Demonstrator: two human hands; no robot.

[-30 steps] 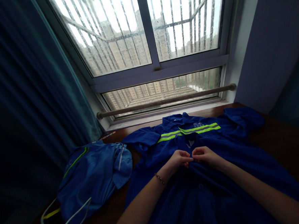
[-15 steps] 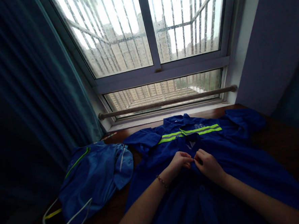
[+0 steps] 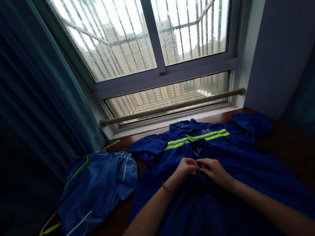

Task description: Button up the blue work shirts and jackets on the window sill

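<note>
A blue short-sleeved work shirt (image 3: 217, 134) with a yellow-green and grey reflective band lies spread on the wooden surface. Nearer to me, dark blue cloth (image 3: 247, 183) covers a wide area; an opening in it shows a small pale label (image 3: 198, 151). Just below that opening, my left hand (image 3: 187, 167), with a beaded bracelet on the wrist, pinches the cloth between thumb and fingers. My right hand (image 3: 214, 169) pinches the same spot from the right, fingertips nearly meeting the left ones. Any small part between the fingertips is too dark to make out.
A lighter blue folded garment (image 3: 97, 185) with a green stripe lies to the left, with white cords (image 3: 76, 226) and a yellow strip (image 3: 51, 228) beside it. Behind stand a window with a rail (image 3: 173, 108) across it, and a blue curtain (image 3: 37, 68) at the left.
The view has shifted slightly, moving everything a little left. My right hand's fingers have straightened and changed their grip at the cloth; my left hand keeps its pinch.
</note>
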